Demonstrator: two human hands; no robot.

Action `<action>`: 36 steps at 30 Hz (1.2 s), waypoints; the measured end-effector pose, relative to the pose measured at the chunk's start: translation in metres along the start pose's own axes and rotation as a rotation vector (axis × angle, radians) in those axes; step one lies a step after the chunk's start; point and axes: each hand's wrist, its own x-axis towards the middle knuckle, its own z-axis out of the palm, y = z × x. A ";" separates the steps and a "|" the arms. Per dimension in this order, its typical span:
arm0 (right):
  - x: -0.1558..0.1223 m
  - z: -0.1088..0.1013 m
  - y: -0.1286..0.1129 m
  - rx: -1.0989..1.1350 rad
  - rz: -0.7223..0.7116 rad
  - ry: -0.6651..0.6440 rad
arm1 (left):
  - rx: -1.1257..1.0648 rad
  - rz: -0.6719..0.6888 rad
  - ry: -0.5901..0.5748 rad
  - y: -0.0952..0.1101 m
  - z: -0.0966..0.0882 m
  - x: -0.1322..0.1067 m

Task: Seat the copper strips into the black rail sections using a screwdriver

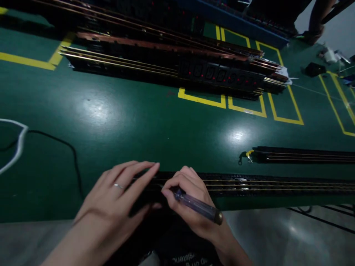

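Note:
A long black strip with thin brass rails (263, 184) lies along the near edge of the green table (138, 118). My left hand (119, 195) lies over its left end, fingers stretched along the rails and thumb under the edge, holding it down. My right hand (191, 195) is closed on a screwdriver with a clear purple handle (198, 206), its tip pointing down at the strip just right of my left fingertips. The tip itself is hidden by my fingers.
A second black strip (305, 155) with a yellow-tipped wire end lies just behind, at right. Several stacked strips with brass rails and red lights (194, 62) fill the table's far side. Yellow tape lines (244, 109) mark the top. A black cable (69, 151) and white cable (19, 144) run at left.

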 end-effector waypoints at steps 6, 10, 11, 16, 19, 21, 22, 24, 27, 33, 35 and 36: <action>-0.015 -0.030 0.008 -0.076 0.122 0.023 | -0.096 0.020 0.108 0.050 0.046 0.028; -0.022 -0.043 0.010 -0.091 0.107 0.046 | -0.071 0.041 0.096 0.032 0.049 0.023; -0.023 -0.045 0.012 -0.075 0.087 0.049 | -0.067 0.047 0.072 0.023 0.045 0.019; -0.023 -0.045 0.023 0.002 0.048 0.084 | 0.037 -0.048 -0.045 -0.019 0.017 0.003; -0.018 -0.041 0.024 0.023 0.072 0.063 | 0.110 -0.091 -0.060 -0.025 0.007 0.002; -0.013 -0.039 0.021 0.000 0.087 0.034 | 0.113 -0.081 -0.042 -0.015 0.010 0.006; -0.012 -0.039 0.020 -0.020 0.092 0.019 | 0.104 -0.070 -0.033 -0.008 0.013 0.010; -0.011 -0.041 0.019 -0.048 0.091 0.006 | 0.082 -0.047 -0.024 0.006 0.021 0.017; -0.016 -0.047 0.022 -0.026 0.065 0.048 | 0.070 -0.051 -0.024 0.016 0.029 0.025; -0.029 -0.057 0.027 -0.034 0.154 0.231 | 0.076 -0.033 -0.086 -0.009 0.019 0.017; -0.028 -0.058 0.027 -0.040 0.174 0.230 | 0.106 -0.047 -0.108 -0.022 0.012 0.014; -0.027 -0.059 0.027 -0.037 0.191 0.225 | 0.123 -0.053 -0.115 -0.026 0.008 0.014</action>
